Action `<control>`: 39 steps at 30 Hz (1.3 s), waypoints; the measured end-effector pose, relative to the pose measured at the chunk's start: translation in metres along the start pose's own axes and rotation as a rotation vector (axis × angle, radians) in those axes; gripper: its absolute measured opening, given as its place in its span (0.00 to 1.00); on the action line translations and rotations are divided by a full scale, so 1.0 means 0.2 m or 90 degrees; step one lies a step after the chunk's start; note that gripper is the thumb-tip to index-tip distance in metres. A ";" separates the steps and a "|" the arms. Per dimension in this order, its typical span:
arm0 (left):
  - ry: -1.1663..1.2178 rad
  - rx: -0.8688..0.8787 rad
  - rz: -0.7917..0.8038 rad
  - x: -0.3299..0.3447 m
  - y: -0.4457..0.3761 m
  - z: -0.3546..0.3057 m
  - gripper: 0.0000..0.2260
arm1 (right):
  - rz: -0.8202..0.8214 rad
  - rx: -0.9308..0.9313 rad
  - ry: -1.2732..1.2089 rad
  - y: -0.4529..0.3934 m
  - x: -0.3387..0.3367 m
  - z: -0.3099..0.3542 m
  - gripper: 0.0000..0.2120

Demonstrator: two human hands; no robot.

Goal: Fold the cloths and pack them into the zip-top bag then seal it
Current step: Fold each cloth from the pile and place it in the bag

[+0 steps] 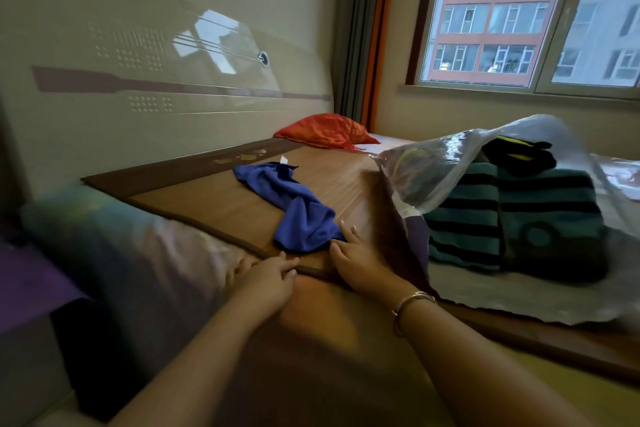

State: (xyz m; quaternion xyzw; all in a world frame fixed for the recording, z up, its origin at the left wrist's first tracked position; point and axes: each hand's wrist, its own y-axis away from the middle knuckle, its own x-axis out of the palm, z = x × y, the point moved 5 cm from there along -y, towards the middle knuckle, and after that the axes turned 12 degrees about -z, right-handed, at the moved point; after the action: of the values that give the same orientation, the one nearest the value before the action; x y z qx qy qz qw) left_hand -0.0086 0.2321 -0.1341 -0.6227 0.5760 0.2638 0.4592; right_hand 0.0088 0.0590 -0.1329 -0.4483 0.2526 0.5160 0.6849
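While blue cloth (294,208) lies crumpled | orange pillow (325,131) behind | bag (450,170) perhaps open

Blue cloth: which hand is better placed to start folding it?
Right. The right hand already touches the blue cloth at its near corner, fingers straight. The left hand rests on the mat's edge, off the cloth.
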 end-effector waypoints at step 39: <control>0.806 -0.030 0.151 -0.11 0.92 -1.14 0.09 | -0.098 0.278 -0.464 1.41 -1.21 -0.28 0.14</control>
State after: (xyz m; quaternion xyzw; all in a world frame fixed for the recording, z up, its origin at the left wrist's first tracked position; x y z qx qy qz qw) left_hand -0.2343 0.0575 -0.0645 -0.5997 0.7946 -0.0932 -0.0157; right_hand -0.3292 -0.0875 -0.0635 -0.0989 0.0628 0.5224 0.8446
